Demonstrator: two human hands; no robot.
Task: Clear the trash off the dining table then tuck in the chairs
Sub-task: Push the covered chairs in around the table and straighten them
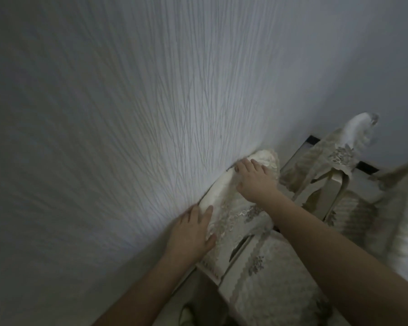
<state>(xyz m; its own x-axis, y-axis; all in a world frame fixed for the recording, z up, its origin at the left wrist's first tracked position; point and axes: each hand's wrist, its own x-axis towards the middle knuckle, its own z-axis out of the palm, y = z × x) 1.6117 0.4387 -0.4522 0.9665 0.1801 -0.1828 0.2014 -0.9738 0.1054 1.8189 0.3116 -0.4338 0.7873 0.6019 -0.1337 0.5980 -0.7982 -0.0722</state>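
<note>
Lighting, as I read it: dim, cool grey overall, brightest on the tablecloth [151, 114] near its chair-side edge, falling off to dark at the left and top. Quality: motion blur streaks the cloth's creases and smears the chair covers [339, 158] at right; wide-angle bending at the edges.

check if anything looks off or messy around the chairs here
Nothing is spilled or broken. The lace cover on the chair the left hand and right hand hold looks bunched. The next chair stands angled to it.
</note>
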